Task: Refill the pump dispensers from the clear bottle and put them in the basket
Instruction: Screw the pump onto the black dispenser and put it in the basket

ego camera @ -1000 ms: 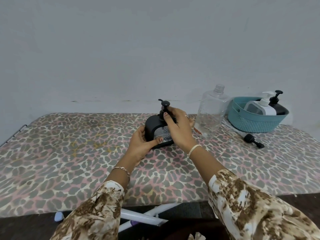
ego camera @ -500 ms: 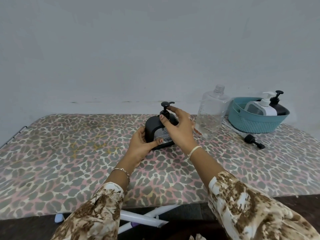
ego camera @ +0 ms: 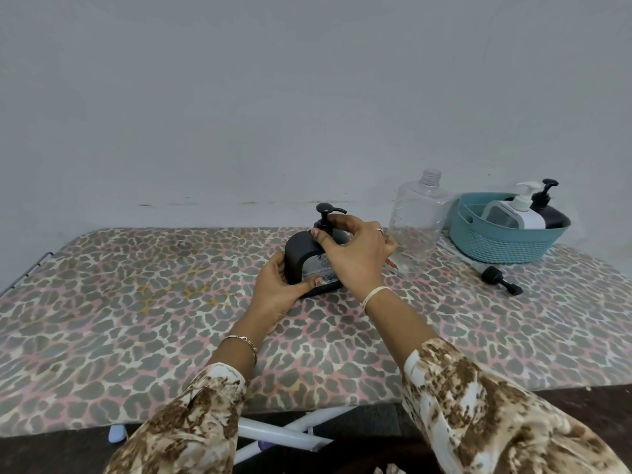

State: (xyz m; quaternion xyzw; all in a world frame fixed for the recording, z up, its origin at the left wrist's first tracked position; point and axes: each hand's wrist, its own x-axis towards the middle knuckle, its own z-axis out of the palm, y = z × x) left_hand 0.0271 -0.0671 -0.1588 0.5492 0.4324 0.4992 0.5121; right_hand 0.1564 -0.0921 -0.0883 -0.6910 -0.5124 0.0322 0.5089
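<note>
Basket sits well off to the right of the black dispenser, so the right hand is the nearer one for the carry. It's pinched around the pump neck; the left hand grips the base. Dispenser stands upright on the table, mid-board. Basket already has a white and a black dispenser inside. Clear bottle, uncapped, looks nearly empty.
</note>
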